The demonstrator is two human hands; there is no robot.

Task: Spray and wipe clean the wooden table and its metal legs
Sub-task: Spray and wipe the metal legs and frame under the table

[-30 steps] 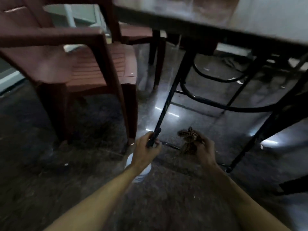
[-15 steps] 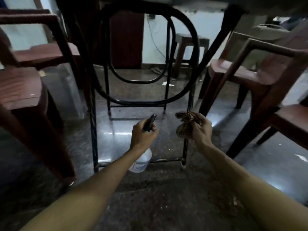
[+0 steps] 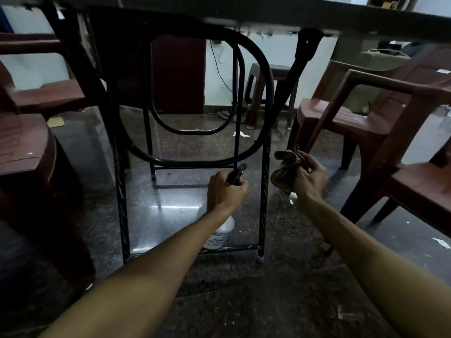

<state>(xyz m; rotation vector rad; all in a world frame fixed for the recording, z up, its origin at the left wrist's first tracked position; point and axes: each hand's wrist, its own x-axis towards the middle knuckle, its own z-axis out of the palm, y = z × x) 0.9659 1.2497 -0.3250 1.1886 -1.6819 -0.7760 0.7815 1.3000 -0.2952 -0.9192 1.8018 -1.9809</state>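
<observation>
We are low down, looking under the surface [image 3: 268,13] at its black metal legs [image 3: 264,191]. Our left hand [image 3: 225,190] is closed around the neck of a spray bottle [image 3: 219,234], with the dark nozzle [image 3: 238,173] sticking up out of the fist and the pale bottle body hanging below the wrist. The bottle sits just left of the near right leg, and its bottom is close to the low crossbar [image 3: 229,250] near the floor [image 3: 219,301]. Our right hand [image 3: 308,179] is closed on a bunched checked cloth [image 3: 284,167], held just right of that same leg, near it but not clearly touching. The two hands flank the leg. Brown plastic chairs [image 3: 366,118] stand on both sides.
</observation>
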